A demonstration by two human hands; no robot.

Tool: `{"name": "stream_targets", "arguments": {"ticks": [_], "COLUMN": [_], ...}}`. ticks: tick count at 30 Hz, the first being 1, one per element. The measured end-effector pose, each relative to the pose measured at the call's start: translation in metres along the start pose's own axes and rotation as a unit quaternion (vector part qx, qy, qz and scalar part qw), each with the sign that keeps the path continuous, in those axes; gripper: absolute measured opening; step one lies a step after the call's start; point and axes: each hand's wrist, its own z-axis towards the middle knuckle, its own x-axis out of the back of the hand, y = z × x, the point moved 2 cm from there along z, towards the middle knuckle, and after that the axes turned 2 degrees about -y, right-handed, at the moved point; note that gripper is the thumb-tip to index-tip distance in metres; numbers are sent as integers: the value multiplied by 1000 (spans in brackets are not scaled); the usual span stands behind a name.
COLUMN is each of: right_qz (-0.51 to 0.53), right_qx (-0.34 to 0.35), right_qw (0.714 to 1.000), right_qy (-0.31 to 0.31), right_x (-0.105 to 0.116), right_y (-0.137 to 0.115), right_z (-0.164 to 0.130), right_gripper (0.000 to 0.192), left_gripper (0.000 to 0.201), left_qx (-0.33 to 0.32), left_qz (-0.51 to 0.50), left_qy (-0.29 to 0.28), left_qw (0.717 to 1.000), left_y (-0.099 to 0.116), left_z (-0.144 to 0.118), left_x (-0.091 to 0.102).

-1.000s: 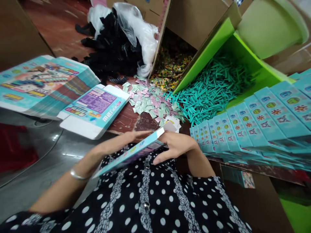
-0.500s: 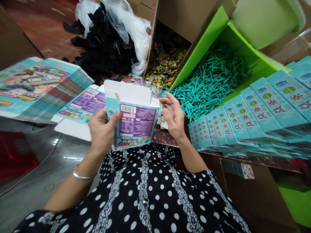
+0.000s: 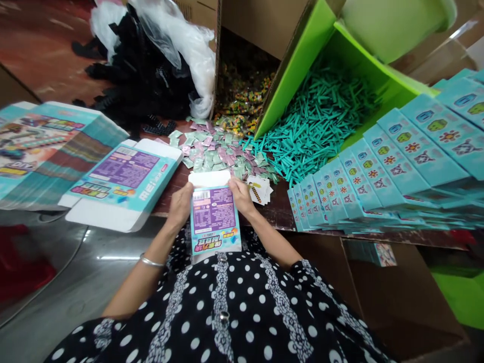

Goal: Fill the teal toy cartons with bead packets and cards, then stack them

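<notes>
A small teal and purple cardboard box (image 3: 215, 217) is held low in front of my body, its barcode panel facing up and its white flap at the far end. My left hand (image 3: 180, 205) grips the box's left edge near the flap. At the opposite edge, my right hand (image 3: 242, 195) pinches the upper right corner. Just past my right hand lies a small pile of white printed cards (image 3: 260, 190). Another flat box of the same kind (image 3: 124, 174) rests at the left, its white end flap hanging over the table edge.
A tall stack of flattened boxes (image 3: 68, 141) stands at the left. Green and pink packets (image 3: 219, 148) are strewn ahead. Turquoise sticks (image 3: 313, 121) spill from a lime-green bin (image 3: 381, 48). Rows of filled-out boxes (image 3: 401, 151) line the right. Black pieces (image 3: 151, 75) heap at the back.
The box has come down closer to my body, lying flatter. My right hand, which was apart with fingers spread, now grips its right edge. My left hand has shifted up its left edge.
</notes>
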Motion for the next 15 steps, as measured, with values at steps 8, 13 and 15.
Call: {"name": "stream_targets", "arguments": {"ticks": [8,13,15], "right_qz": [76,59,55], "right_qx": [-18,-36,-33], "right_qw": [994,994,984], "right_qy": [76,-87,-168], "right_x": [-7,2,10], "right_y": [0,-18,-31], "right_z": [-2,11,18], "right_gripper": [59,59,49], "left_gripper": [56,47,45], "left_qx": [-64,-12,3], "left_qz": [-30,-47,-35], "left_qy": [122,8,-71], "left_qw": [990,999,997], "left_y": [-3,15,27], "left_z": [-7,-2,0], "left_x": [-3,10,17]}}
